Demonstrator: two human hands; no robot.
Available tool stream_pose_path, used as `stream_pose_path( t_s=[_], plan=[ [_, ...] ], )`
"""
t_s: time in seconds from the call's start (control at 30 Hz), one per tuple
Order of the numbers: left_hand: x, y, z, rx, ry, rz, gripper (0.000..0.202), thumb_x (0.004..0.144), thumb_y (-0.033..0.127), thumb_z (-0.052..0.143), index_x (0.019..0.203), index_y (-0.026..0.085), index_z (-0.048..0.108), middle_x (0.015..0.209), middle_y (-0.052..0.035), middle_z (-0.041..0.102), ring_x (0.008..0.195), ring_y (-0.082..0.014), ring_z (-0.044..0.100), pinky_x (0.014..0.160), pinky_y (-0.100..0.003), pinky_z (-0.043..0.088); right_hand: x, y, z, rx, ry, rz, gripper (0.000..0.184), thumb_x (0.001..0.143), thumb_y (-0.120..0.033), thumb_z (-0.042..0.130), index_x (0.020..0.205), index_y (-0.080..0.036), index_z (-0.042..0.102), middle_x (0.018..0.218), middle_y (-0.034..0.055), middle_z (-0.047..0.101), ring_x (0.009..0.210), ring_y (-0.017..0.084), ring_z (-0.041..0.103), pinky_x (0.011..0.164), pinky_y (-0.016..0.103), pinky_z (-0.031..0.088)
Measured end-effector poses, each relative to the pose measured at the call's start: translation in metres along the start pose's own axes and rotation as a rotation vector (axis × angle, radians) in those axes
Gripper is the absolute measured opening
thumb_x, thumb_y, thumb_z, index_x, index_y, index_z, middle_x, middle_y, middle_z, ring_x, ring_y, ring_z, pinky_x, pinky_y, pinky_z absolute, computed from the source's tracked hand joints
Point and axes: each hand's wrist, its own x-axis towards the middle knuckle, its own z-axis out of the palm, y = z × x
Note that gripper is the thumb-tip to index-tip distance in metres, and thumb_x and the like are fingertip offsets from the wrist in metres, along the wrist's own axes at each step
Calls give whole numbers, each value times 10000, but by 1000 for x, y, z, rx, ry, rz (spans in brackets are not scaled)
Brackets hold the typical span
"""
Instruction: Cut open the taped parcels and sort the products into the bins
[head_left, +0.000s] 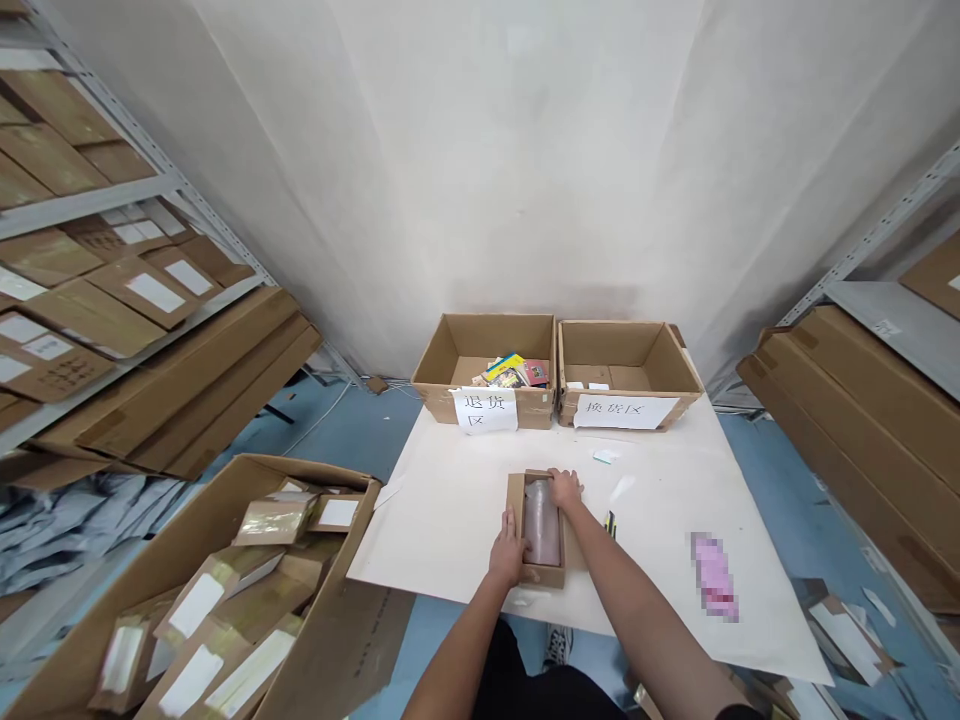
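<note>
A small open cardboard box point(517, 497) lies on the white table point(450, 510), with a clear plastic-wrapped item point(542, 525) inside it. My left hand point(508, 553) rests on the box's near left edge, fingers curled against it. Fingers bent down, my right hand point(565, 487) presses on the far end of the wrapped item.
Two open labelled cartons stand at the table's back: the left carton point(450, 352) holds several colourful items, the right carton point(645, 350) is nearly bare. A large carton of small parcels point(247, 570) sits at left. A pink blurred thing point(714, 576) and a dark pen-like item point(610, 524) lie at right. Shelves with boxes flank both sides.
</note>
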Motion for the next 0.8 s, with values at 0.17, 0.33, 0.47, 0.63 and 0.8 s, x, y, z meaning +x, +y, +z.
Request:
stream_pose_path(
  t_s=[0.17,0.33,0.47,0.63,0.8],
  plan=[
    [-6,9,18,122,137,8,398,814,563,803,968,196,797,1765,-93,97,1621,-394,25,1253,-595,282,10,-2,-17,-2,-87,105,347,993,-329,514,1243,-319,755,1323,120,693,1363,351,517,1095,582,395],
    [-3,5,35,133,260,76,242,912,405,713,1008,201,801,1737,-101,241,1620,-380,115,1286,-612,222,0,-4,-14,8,65,59,553,942,-278,595,1495,-282,581,1637,162,425,1582,397,198,1201,694,177],
    [16,-3,25,110,335,149,271,889,333,716,1112,196,784,1732,-101,260,1613,-380,158,1277,-643,223,-24,-19,12,133,309,-173,617,913,-172,521,1530,-177,538,1718,131,280,1626,314,91,1291,587,147],
    [42,-25,-16,103,324,187,234,880,318,717,1056,195,811,1726,-73,283,1620,-380,116,1296,-593,208,-37,-38,57,250,-6,-211,548,843,-191,649,1388,-142,669,1593,163,495,1481,310,469,1238,432,369],
    [50,-58,-47,126,288,176,196,912,327,687,1025,227,812,1732,-12,276,1626,-358,109,1302,-559,215,-13,-70,78,204,-81,-119,668,749,-129,761,1408,-135,648,1649,199,400,1476,349,471,1219,416,388]
  ],
)
